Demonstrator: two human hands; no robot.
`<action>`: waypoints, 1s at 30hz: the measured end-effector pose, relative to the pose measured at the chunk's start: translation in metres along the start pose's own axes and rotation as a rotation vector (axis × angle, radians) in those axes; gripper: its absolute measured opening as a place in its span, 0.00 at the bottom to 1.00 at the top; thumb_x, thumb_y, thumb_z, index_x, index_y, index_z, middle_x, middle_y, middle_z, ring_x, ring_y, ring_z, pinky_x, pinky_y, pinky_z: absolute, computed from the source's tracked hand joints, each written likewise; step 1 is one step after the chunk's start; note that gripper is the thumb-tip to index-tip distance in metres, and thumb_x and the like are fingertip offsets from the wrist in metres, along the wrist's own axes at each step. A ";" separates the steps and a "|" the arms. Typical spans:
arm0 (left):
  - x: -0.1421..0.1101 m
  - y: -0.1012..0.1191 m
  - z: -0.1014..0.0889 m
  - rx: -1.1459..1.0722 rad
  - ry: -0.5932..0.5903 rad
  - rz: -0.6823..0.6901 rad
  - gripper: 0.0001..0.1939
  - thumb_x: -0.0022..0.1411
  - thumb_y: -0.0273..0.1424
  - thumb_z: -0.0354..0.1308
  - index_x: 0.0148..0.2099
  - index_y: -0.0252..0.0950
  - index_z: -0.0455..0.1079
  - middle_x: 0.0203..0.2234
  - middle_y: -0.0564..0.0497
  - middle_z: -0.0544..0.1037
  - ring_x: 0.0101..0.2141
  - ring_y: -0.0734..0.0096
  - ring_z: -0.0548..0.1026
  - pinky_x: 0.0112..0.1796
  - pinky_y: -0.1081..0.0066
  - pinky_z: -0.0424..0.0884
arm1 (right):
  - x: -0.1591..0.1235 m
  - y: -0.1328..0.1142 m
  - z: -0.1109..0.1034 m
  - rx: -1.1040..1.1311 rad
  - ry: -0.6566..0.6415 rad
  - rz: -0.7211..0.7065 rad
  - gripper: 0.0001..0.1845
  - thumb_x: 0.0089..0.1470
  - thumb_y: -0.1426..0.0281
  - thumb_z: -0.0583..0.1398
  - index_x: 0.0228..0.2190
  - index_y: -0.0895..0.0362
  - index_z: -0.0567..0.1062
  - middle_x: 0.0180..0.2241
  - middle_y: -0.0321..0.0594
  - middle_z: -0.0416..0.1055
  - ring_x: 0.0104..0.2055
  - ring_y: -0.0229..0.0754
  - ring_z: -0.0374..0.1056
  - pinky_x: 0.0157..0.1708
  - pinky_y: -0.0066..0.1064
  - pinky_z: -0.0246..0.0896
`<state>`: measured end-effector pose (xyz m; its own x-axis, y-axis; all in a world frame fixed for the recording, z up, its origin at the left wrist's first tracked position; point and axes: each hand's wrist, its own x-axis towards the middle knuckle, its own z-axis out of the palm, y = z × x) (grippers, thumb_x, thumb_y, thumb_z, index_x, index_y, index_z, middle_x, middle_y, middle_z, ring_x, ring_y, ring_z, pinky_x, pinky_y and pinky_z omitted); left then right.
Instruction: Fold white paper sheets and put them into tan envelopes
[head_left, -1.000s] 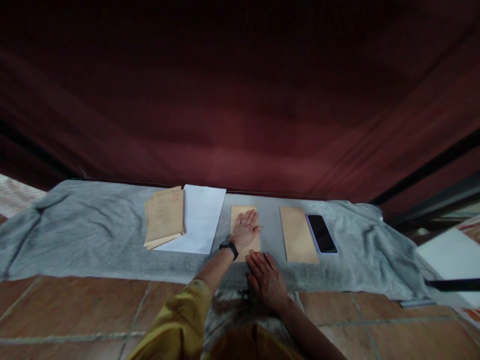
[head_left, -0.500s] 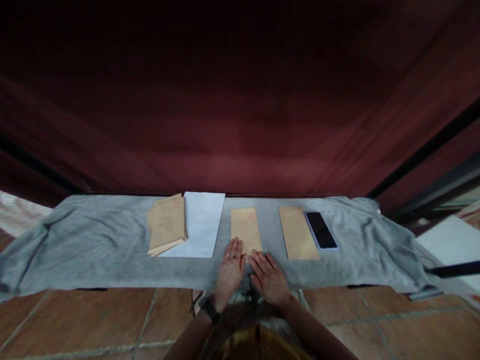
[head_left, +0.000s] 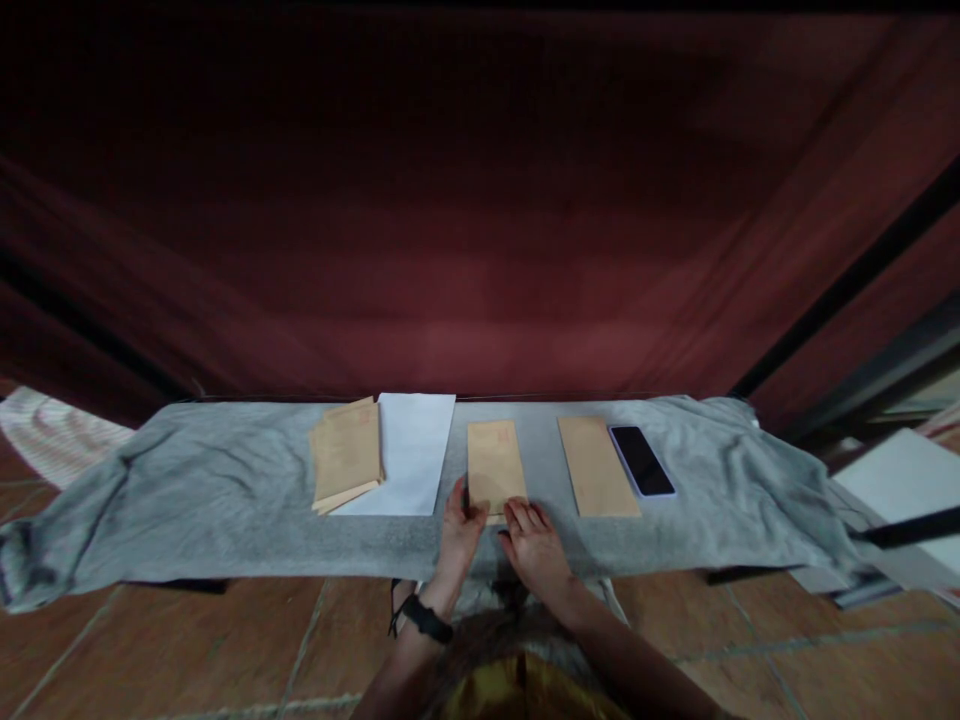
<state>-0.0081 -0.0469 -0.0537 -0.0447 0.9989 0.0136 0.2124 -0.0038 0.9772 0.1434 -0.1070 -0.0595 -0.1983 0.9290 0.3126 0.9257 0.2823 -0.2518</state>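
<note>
A brown paper envelope with small red print near its top lies in front of me on a grey cloth. At its lower left corner my left hand grips the edge, thumb on the bottom and fingers along the side. My right hand rests its fingers flat over the lower right corner, thumb apart below the edge. A narrow strip of paper shows under the envelope's bottom edge, between the hands. To the right lies another brown envelope. A stack of brown envelopes overlaps a white sheet on the left.
A phone with a dark screen lies beside the right envelope. The grey cloth covers a long narrow bench, wrinkled at both ends. Behind it rises a dark red surface. Tiled floor shows below, and a white panel stands far right.
Both hands lay flat on the envelope's lower end. Now the left hand has turned to its left edge and corner, while the right fingers stay on the lower right. The view has shifted slightly.
</note>
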 end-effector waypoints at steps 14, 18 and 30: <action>-0.013 0.048 0.032 -0.275 -0.117 -0.152 0.35 0.64 0.47 0.60 0.68 0.39 0.60 0.52 0.40 0.77 0.48 0.62 0.79 0.46 0.65 0.77 | 0.028 0.023 -0.026 1.129 0.236 0.538 0.28 0.64 0.46 0.51 0.37 0.54 0.79 0.36 0.45 0.80 0.39 0.50 0.78 0.39 0.42 0.78; -0.007 0.024 0.043 -0.261 -0.159 -0.152 0.39 0.60 0.42 0.63 0.70 0.39 0.56 0.34 0.50 0.79 0.33 0.67 0.79 0.34 0.68 0.77 | 0.018 0.022 -0.015 1.376 0.137 0.584 0.30 0.60 0.42 0.54 0.36 0.54 0.78 0.38 0.50 0.81 0.42 0.53 0.79 0.45 0.49 0.77; 0.001 0.001 0.010 0.399 -0.128 0.157 0.25 0.58 0.23 0.53 0.57 0.38 0.72 0.35 0.50 0.79 0.36 0.66 0.78 0.42 0.65 0.77 | -0.006 0.043 -0.035 0.489 -0.026 0.154 0.21 0.70 0.64 0.49 0.53 0.54 0.77 0.53 0.47 0.78 0.56 0.50 0.73 0.57 0.48 0.69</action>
<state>0.0017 -0.0458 -0.0552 0.1343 0.9854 0.1044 0.5678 -0.1629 0.8069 0.1958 -0.1087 -0.0405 -0.0852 0.9725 0.2166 0.6873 0.2147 -0.6939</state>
